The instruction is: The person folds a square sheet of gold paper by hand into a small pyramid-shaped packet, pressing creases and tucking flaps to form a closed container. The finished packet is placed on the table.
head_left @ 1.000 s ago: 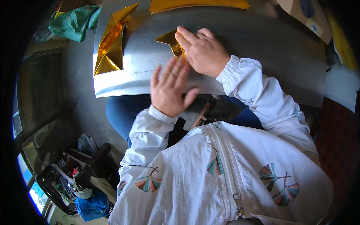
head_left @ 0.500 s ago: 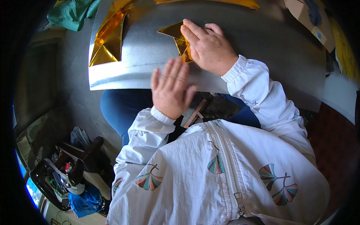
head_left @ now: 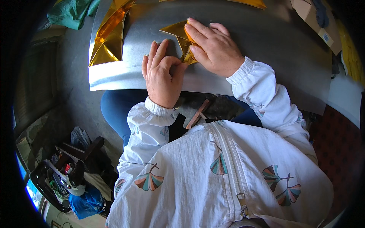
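Note:
A folded piece of shiny gold foil paper lies on the grey metal tabletop, a pointed corner sticking out to the left. Across its right part my right hand is laid flat, fingers stretched out and pressing down, hiding much of the paper. My left hand is at the paper's near corner, thumb and forefinger pinched together there while the other fingers stay extended. Larger folded gold foil paper rests at the tabletop's left side.
More gold foil paper lies along the far edge. A green plastic bag sits beyond the far left corner, and a cardboard box stands at the far right. At lower left is a black basket of odds and ends beside a blue bag.
My left hand has moved forward and slightly left, from spread fingers to a pinch at the paper's near corner. The right hand stays on the paper, its thumb now showing.

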Available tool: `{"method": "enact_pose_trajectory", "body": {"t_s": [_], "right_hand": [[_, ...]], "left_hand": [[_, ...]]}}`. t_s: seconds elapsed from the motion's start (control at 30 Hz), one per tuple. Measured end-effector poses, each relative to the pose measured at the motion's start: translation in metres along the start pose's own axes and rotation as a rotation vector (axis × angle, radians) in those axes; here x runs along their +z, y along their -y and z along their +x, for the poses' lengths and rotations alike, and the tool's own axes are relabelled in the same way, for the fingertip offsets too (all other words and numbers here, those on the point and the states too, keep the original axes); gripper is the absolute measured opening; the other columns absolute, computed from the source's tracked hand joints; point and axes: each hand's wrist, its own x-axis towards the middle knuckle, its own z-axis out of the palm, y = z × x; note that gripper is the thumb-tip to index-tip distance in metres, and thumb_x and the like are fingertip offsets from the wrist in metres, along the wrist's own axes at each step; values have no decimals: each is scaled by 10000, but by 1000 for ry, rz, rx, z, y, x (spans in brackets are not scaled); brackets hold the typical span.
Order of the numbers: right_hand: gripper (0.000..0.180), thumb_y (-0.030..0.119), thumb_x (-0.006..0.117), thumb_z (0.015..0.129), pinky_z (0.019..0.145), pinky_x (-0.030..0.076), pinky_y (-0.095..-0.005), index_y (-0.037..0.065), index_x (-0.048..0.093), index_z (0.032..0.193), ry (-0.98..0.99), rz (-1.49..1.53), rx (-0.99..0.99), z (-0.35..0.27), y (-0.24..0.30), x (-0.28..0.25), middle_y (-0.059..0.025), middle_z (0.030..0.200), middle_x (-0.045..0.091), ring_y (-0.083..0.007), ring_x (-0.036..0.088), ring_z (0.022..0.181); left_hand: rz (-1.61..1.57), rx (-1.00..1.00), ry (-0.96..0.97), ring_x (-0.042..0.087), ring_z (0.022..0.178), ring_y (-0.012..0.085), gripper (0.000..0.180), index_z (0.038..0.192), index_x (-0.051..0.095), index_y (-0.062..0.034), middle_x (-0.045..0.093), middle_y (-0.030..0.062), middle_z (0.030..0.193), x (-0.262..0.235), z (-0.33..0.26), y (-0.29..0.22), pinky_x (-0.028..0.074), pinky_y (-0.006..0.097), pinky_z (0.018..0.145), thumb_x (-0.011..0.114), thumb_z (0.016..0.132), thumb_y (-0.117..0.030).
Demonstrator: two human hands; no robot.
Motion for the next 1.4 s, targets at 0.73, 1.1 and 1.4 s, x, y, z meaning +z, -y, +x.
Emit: {"method": "enact_pose_trajectory", "body": {"t_s": [0.73,1.1,1.4], "right_hand": [[710,409,600,888,1136,245,-436,35,358,1441,83,127,4,-11,-10,-13,-153,1511,327,-315,402,1331],[569,217,558,907,1114,271,-443,13,392,1411,25,199,27,-19,-7,-13,-173,1476,378,-313,432,1308],[379,193,687,831,1073,334,-454,40,562,1154,-182,237,226,-31,16,-10,-194,1365,498,-337,558,1167]], "left_hand": [[13,-19,-80,480,1254,361,110,821,596,-29,566,158,1277,8,2,-2,351,453,1040,691,794,-78],[34,16,-122,499,1231,369,79,810,589,-33,580,172,1255,9,4,-3,345,454,1036,662,799,-61],[280,143,-52,542,1206,274,151,963,668,-66,612,98,1225,1,3,-12,400,416,967,664,813,-77]]}}
